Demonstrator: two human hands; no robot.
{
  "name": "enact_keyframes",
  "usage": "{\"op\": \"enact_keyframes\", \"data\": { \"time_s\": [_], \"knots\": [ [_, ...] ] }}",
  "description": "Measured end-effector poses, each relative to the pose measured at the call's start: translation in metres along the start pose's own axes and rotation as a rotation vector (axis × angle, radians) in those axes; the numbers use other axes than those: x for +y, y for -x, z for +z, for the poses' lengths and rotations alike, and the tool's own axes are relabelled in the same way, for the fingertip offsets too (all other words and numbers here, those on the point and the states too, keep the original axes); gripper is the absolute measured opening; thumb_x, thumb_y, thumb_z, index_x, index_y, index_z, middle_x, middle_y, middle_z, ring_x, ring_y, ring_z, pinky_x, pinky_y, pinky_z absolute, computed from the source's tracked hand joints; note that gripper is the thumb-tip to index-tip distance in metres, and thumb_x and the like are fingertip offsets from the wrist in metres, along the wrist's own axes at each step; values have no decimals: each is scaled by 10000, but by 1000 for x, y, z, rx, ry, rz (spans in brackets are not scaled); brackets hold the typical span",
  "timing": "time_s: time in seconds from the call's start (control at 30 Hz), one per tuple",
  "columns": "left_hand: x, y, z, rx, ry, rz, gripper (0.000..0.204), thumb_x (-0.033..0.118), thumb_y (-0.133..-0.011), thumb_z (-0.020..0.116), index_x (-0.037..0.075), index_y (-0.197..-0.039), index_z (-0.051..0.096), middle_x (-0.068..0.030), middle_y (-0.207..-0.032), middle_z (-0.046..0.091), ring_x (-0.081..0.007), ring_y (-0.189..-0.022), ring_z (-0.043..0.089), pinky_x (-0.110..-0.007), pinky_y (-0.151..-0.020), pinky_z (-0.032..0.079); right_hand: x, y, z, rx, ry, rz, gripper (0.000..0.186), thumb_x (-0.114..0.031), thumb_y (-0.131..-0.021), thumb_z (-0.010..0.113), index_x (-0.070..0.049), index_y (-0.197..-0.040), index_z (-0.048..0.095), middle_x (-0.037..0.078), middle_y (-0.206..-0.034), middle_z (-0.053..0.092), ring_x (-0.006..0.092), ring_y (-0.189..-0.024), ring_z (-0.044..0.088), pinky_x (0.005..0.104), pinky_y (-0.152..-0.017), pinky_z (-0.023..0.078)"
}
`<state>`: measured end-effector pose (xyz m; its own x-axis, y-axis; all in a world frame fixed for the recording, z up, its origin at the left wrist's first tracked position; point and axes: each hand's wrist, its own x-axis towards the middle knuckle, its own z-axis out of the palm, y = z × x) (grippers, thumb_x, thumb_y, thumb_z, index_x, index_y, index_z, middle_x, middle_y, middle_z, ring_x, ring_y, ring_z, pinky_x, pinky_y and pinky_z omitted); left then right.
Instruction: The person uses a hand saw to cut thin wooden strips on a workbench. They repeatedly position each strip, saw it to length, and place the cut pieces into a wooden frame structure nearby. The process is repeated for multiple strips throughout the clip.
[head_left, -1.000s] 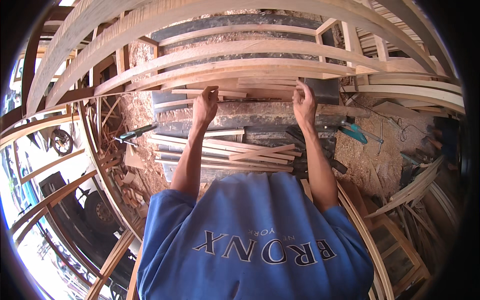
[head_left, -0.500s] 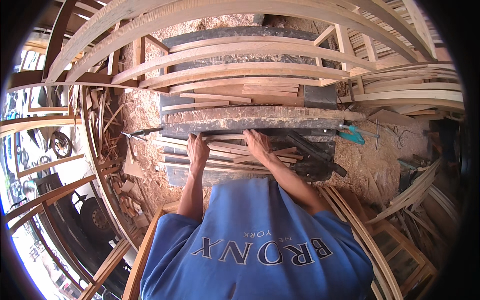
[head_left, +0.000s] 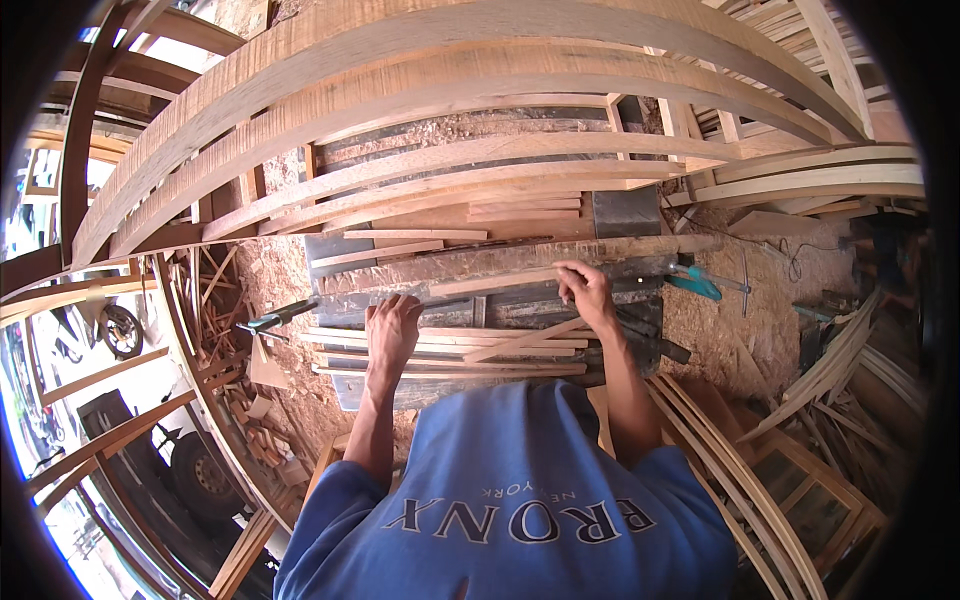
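A pale wooden strip [head_left: 495,277] lies along the worn bench beam [head_left: 650,248]. My left hand [head_left: 393,325] has bent fingers at the strip's left end, and my right hand [head_left: 585,288] pinches near its right end. Loose strips [head_left: 450,352], some crossed, lie on the dark bench closer to my body. More short strips [head_left: 520,205] rest beyond the beam. A teal clamp [head_left: 700,283] is fixed at the bench's right end, and another clamp [head_left: 268,321] is at the left.
Curved timber frames [head_left: 450,70] arch across the far side. Wooden framing [head_left: 200,390] runs down the left, with a motorcycle [head_left: 122,330] beyond. Offcuts [head_left: 830,370], long battens [head_left: 700,440] and a cable [head_left: 793,265] are at the right, over shavings [head_left: 750,330].
Both hands came down to the near pile, then moved slightly forward with a strip between them, which now lies higher along the beam. The right hand also shifted rightward from the pile.
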<state>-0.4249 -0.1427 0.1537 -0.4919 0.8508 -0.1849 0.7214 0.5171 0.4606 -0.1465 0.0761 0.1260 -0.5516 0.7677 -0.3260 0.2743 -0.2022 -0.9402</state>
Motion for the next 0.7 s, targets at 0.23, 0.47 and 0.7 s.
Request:
{"op": "enact_keyframes", "data": {
  "time_s": [0.23,0.47,0.7],
  "knots": [
    [27,-38,15,16,288,-30,152,172,-894,653,51,-983,672,-150,-973,698,-332,-839,690,-416,-707,532,-10,-108,-46,179,168,-2,215,-155,-987,573,-2,-1082,690,38,-697,613,87,-574,547,262,-505,439],
    [14,-18,21,29,376,-103,165,188,-904,641,49,-981,687,-163,-979,687,-369,-872,669,-445,-753,522,11,-143,-47,213,224,87,250,-181,-970,606,27,-1098,663,64,-725,641,102,-560,586,263,-501,469],
    [0,11,24,25,328,-186,152,169,-901,633,52,-983,685,-162,-964,690,-360,-867,672,-425,-753,528,38,-137,-53,287,-2,66,313,-164,-946,651,-6,-1211,595,64,-875,649,119,-647,610,261,-543,507]
  ]
}}
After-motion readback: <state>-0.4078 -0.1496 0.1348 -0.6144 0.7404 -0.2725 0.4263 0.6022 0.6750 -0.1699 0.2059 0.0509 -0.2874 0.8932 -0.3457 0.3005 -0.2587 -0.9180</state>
